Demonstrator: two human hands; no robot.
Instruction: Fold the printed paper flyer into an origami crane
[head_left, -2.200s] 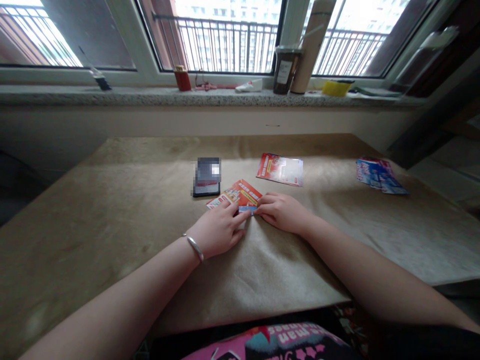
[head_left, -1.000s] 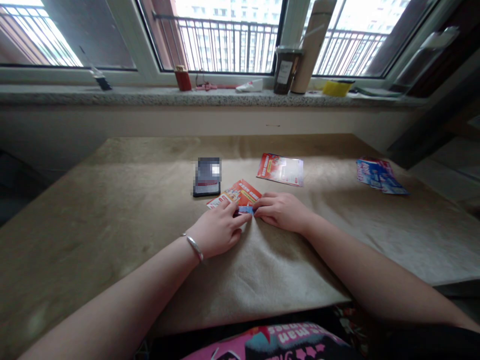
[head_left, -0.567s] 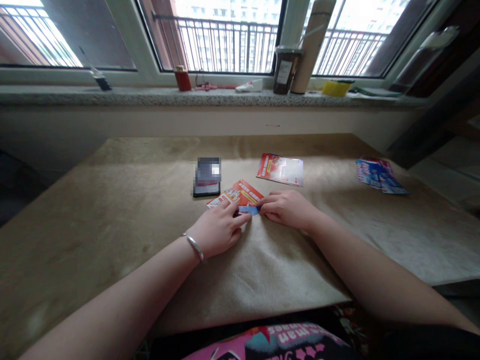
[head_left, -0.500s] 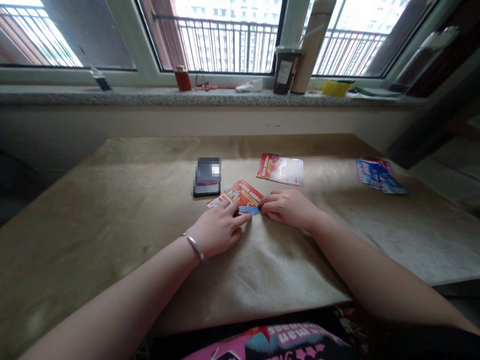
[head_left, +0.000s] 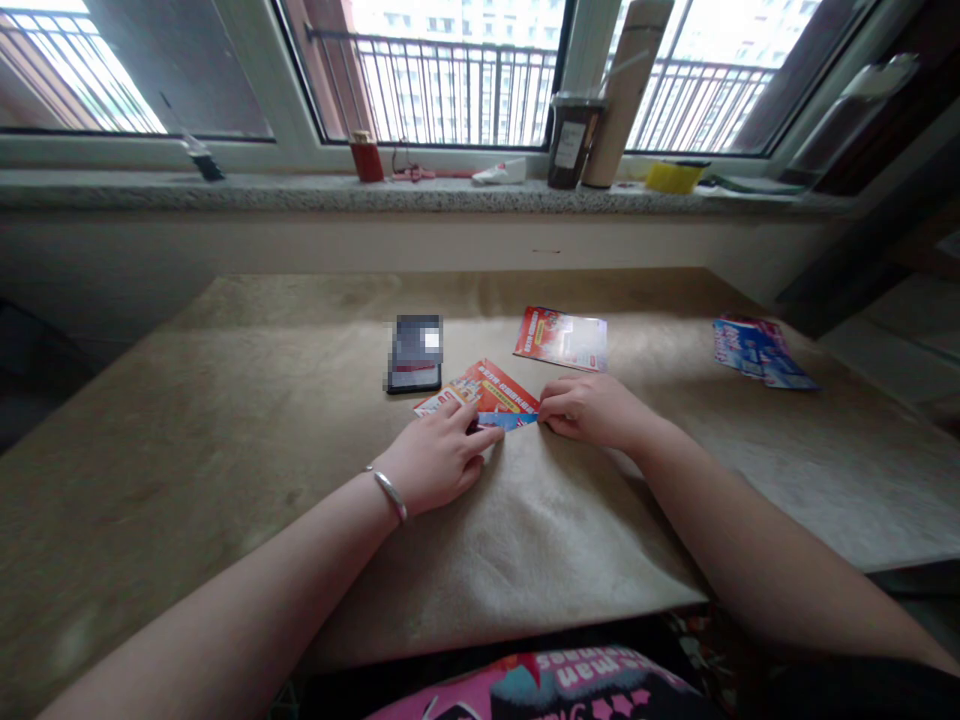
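Note:
An orange-red printed leaflet [head_left: 501, 388] lies at an angle on the table in front of me. Along its near edge runs a blue strip [head_left: 517, 421], which looks like a folded-up part of the paper. My left hand [head_left: 442, 450], with a silver bangle at the wrist, rests on the leaflet's left part, fingers stretched and index finger on the blue strip. At the right end of that strip, my right hand [head_left: 589, 410] has its fingers closed together on the paper's edge; the fingertips partly hide the corner.
A dark phone-like object [head_left: 415, 375], partly pixelated, lies behind my left hand. Farther back is a red and white leaflet stack [head_left: 562, 338]. Several blue folded leaflets [head_left: 765, 352] lie at the right. The table cover [head_left: 225, 420] is wrinkled near me. Bottles and small items stand on the windowsill [head_left: 300, 197].
My right hand has slid a little to the right along the leaflet's near edge, uncovering more of the blue strip. The left hand stays in place.

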